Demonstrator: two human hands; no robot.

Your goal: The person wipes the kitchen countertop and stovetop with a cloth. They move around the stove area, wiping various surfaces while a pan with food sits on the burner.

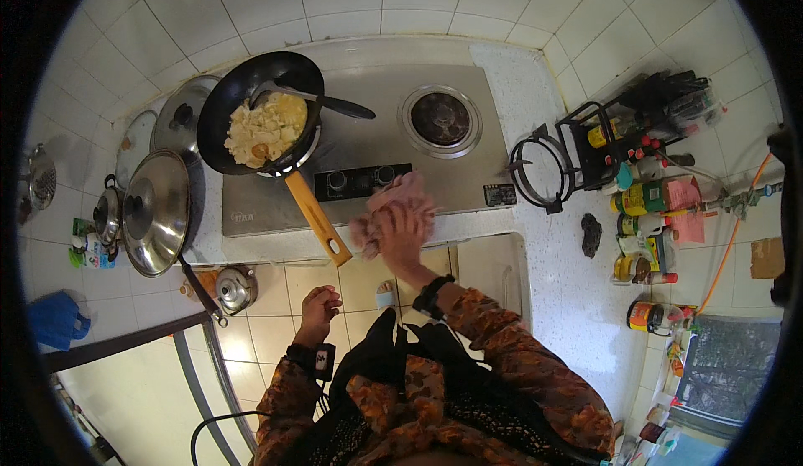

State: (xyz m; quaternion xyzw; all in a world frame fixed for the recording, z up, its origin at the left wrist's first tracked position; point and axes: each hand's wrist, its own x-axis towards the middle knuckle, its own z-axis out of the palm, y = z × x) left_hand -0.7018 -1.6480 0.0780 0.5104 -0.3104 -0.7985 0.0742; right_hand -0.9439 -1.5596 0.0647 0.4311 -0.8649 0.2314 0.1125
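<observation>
My right hand (401, 237) holds a crumpled pink cloth (401, 193) against the front edge of the steel cooktop (357, 133), just right of its control panel (332, 183). Part of the cloth hangs over the edge. Over the floor, away from the counter, my left hand (319, 312) hovers with its fingers curled and nothing visible in it. A black wok (216, 133) sits on the left burner, its wooden handle (317, 218) jutting over the front edge. Inside lies pale yellow, crumbly food (266, 130), with a dark-handled ladle (345, 107) resting across the rim.
The right hotplate (442, 119) is uncovered. A metal lid (157, 215) and a glass lid (182, 114) are at the left. A black wok ring (542, 174), a wire rack (586, 146) and several bottles (640, 199) stand right. A lidded pot (236, 290) is below.
</observation>
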